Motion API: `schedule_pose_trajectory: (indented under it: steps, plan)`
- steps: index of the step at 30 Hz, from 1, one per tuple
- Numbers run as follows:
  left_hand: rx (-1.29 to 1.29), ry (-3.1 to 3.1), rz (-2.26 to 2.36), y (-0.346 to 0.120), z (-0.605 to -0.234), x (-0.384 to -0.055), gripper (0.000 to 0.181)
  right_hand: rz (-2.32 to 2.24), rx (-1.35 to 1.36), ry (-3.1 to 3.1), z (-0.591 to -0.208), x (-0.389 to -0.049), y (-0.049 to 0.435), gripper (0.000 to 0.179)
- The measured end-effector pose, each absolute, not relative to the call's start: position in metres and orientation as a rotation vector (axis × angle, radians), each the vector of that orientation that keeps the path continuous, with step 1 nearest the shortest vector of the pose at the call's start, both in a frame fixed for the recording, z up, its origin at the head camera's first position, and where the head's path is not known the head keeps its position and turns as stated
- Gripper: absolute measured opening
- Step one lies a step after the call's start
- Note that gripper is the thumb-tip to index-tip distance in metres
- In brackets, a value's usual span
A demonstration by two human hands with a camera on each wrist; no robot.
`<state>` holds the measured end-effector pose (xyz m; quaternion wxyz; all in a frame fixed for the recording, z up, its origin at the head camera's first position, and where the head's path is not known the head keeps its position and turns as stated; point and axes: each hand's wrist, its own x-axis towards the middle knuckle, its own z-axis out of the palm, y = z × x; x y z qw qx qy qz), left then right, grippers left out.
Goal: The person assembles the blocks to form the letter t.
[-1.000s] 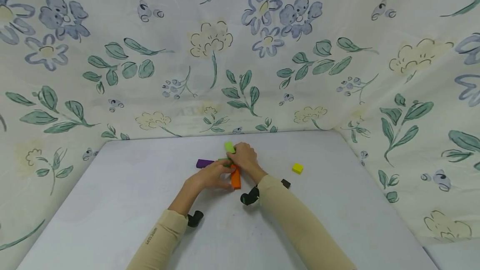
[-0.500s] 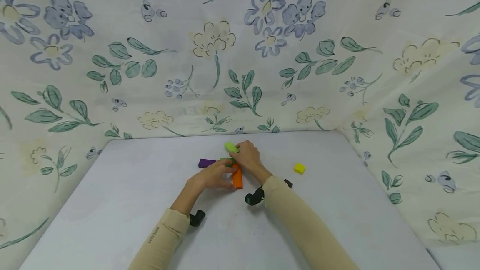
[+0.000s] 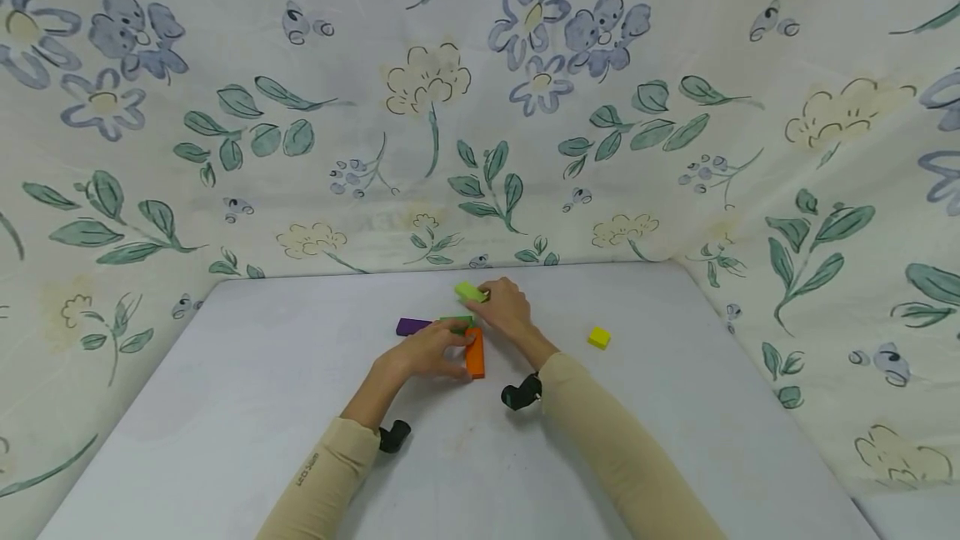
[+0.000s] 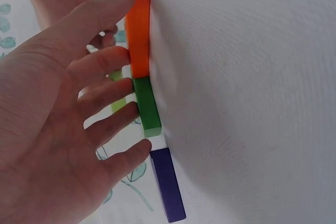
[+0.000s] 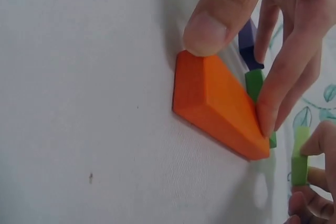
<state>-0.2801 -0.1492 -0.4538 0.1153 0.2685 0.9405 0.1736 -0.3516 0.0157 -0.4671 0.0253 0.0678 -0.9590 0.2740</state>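
My left hand point(image 3: 422, 350) grips the long orange block point(image 3: 476, 354) lengthwise, thumb at its near end and index finger toward its far end. Its other fingers reach the green block point(image 4: 147, 106) lying against the orange one; the little finger is at the end of the purple block point(image 4: 168, 184). A small gap parts green from purple in the left wrist view. Beyond them, my right hand point(image 3: 507, 307) pinches a light green block point(image 3: 468, 292) between thumb and fingers. This block stands apart from the others in the right wrist view point(image 5: 300, 156).
A yellow block point(image 3: 598, 337) lies to the right on the white table point(image 3: 225, 407). Floral cloth point(image 3: 337, 215) rises behind the table's back edge and along its sides. Black wrist cameras point(image 3: 521, 392) sit under both forearms.
My right hand has shifted a little to the right with the light green block, which is now more slanted. The right sleeve now covers a dark block seen earlier. The left hand stays put.
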Motion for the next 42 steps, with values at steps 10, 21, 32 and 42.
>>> schedule_pose_trajectory:
  steps: [10, 21, 32, 42]
  plan:
    - [0.770, 2.746, 0.538, -0.149, -0.457, -0.281, 0.062, 0.855, 0.291, -2.939, -0.468, -0.347, 0.029, 0.046]
    - [0.767, 2.744, 0.547, -0.149, -0.459, -0.282, 0.064, 0.791, 0.356, -2.928, -0.470, -0.342, 0.039, 0.046]
    - [0.751, 2.749, 0.534, -0.147, -0.458, -0.280, 0.063, 0.775, 0.375, -2.965, -0.475, -0.341, 0.048, 0.046]
    - [0.735, 2.759, 0.524, -0.147, -0.457, -0.280, 0.062, 0.768, 0.385, -2.967, -0.475, -0.340, 0.053, 0.044]
